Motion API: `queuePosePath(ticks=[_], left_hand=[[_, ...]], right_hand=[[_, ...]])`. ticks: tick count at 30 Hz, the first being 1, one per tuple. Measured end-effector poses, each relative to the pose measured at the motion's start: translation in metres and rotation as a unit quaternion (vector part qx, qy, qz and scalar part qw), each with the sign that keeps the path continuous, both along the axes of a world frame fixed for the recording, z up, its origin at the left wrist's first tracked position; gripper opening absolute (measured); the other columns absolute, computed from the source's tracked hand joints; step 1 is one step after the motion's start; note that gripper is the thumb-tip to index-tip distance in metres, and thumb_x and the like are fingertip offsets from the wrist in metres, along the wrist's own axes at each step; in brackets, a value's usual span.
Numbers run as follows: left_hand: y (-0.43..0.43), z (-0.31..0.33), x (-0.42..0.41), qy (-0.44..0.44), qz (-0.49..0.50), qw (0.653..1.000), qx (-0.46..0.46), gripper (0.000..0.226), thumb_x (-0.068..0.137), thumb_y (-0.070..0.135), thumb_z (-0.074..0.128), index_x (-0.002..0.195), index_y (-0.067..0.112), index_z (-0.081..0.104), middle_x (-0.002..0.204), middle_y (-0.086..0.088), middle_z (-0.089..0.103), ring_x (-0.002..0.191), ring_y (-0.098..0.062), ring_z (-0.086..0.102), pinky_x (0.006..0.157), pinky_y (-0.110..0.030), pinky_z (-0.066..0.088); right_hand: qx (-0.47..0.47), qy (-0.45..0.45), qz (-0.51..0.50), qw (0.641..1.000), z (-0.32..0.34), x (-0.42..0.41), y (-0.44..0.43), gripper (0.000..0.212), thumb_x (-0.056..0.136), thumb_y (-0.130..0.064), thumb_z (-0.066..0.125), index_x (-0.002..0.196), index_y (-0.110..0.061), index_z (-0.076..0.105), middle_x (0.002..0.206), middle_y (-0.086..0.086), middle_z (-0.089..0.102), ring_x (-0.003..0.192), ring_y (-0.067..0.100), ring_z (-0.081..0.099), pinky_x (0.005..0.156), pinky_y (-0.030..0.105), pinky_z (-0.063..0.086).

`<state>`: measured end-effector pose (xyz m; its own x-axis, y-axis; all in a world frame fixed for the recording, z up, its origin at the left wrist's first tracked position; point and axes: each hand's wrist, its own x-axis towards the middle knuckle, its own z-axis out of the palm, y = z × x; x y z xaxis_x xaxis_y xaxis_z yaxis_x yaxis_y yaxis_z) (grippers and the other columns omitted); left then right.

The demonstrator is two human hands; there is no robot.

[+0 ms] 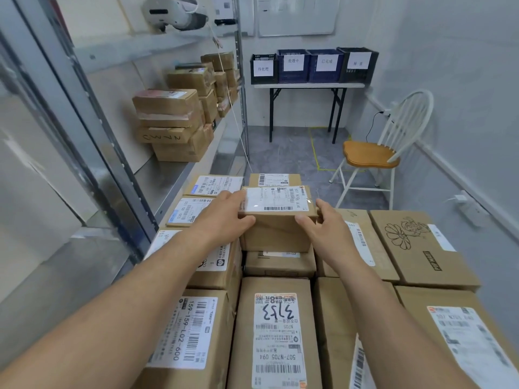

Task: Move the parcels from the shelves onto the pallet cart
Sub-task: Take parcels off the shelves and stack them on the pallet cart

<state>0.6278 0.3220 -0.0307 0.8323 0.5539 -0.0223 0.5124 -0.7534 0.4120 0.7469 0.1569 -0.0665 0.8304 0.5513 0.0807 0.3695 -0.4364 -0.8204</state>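
On top of the parcel stack [278, 332]: small parcel [276, 220], uppermost, label up.
Left hand [224, 217]: grasps the small parcel's left edge.
Right hand [323, 231]: grasps its right edge.
Shelf [179, 175]: more brown boxes [168, 119], well apart.
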Motion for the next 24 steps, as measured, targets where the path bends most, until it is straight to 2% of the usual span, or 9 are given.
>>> queuePosePath(ticks=[3, 5, 7, 9, 12, 16, 20, 24], left_hand=[[-0.009, 0.004, -0.008, -0.029, -0.001, 1.000, 0.011, 0.066, 0.092, 0.039, 0.054, 0.149, 0.023, 0.024, 0.150, 0.000, 0.029, 0.136, -0.018, 0.029, 0.107, -0.035, 0.030], [-0.017, 0.008, -0.016, -0.053, 0.000, 0.998, 0.025, 0.064, 0.092, 0.039, 0.054, 0.148, 0.023, 0.026, 0.150, 0.002, 0.028, 0.137, -0.015, 0.026, 0.108, -0.033, 0.027], [-0.024, 0.012, -0.027, -0.076, 0.007, 0.996, 0.044, 0.061, 0.093, 0.038, 0.053, 0.147, 0.024, 0.029, 0.150, 0.004, 0.029, 0.138, -0.014, 0.024, 0.109, -0.030, 0.024], [-0.030, 0.013, -0.040, -0.092, 0.025, 0.993, 0.065, 0.058, 0.093, 0.039, 0.053, 0.146, 0.025, 0.032, 0.152, 0.005, 0.028, 0.140, -0.013, 0.022, 0.112, -0.030, 0.020], [-0.039, 0.012, -0.065, -0.113, 0.055, 0.986, 0.111, 0.056, 0.092, 0.043, 0.053, 0.143, 0.024, 0.039, 0.150, 0.004, 0.032, 0.139, -0.015, 0.026, 0.112, -0.030, 0.019], [-0.051, 0.006, -0.104, -0.143, 0.125, 0.972, 0.139, 0.066, 0.079, 0.055, 0.044, 0.134, 0.019, 0.052, 0.141, -0.002, 0.046, 0.131, -0.022, 0.039, 0.109, -0.039, 0.029], [-0.058, -0.001, -0.144, -0.146, 0.185, 0.958, 0.162, 0.068, 0.078, 0.058, 0.037, 0.128, 0.017, 0.058, 0.136, -0.005, 0.052, 0.127, -0.028, 0.045, 0.103, -0.046, 0.035], [-0.070, -0.007, -0.187, -0.154, 0.229, 0.944, 0.183, 0.065, 0.080, 0.054, 0.040, 0.124, 0.011, 0.061, 0.133, -0.011, 0.054, 0.122, -0.033, 0.049, 0.104, -0.051, 0.036]], right_hand=[[-0.041, -0.117, -0.023, 0.992, 0.008, -0.004, -0.003, 0.058, 0.094, -0.035, 0.057, 0.145, -0.015, 0.036, 0.141, 0.005, 0.041, 0.127, 0.019, 0.038, 0.097, 0.030, 0.033], [-0.027, -0.197, -0.030, 0.979, 0.012, -0.011, -0.003, 0.055, 0.092, -0.029, 0.059, 0.141, -0.012, 0.042, 0.139, 0.007, 0.043, 0.129, 0.024, 0.038, 0.101, 0.033, 0.033], [-0.005, -0.263, -0.016, 0.965, 0.012, -0.021, 0.000, 0.045, 0.089, -0.021, 0.062, 0.131, -0.007, 0.053, 0.133, 0.013, 0.051, 0.123, 0.031, 0.046, 0.100, 0.040, 0.038], [0.019, -0.317, 0.006, 0.948, 0.010, -0.035, 0.007, 0.039, 0.082, -0.019, 0.062, 0.117, -0.003, 0.063, 0.123, 0.017, 0.059, 0.110, 0.038, 0.057, 0.091, 0.047, 0.048], [0.045, -0.347, 0.074, 0.934, 0.013, -0.064, 0.017, 0.037, 0.079, -0.025, 0.052, 0.105, -0.005, 0.068, 0.112, 0.016, 0.065, 0.098, 0.036, 0.063, 0.083, 0.045, 0.053], [0.070, -0.372, 0.153, 0.913, 0.015, -0.097, 0.031, 0.038, 0.079, -0.029, 0.046, 0.100, -0.008, 0.070, 0.110, 0.014, 0.066, 0.092, 0.032, 0.065, 0.075, 0.039, 0.054], [0.099, -0.381, 0.196, 0.898, 0.014, -0.128, 0.040, 0.036, 0.079, -0.030, 0.047, 0.099, -0.010, 0.070, 0.111, 0.012, 0.066, 0.093, 0.030, 0.064, 0.076, 0.038, 0.052], [0.125, -0.388, 0.232, 0.883, 0.018, -0.162, 0.041, 0.034, 0.080, -0.029, 0.048, 0.097, -0.009, 0.069, 0.109, 0.013, 0.066, 0.091, 0.032, 0.064, 0.074, 0.040, 0.053]])
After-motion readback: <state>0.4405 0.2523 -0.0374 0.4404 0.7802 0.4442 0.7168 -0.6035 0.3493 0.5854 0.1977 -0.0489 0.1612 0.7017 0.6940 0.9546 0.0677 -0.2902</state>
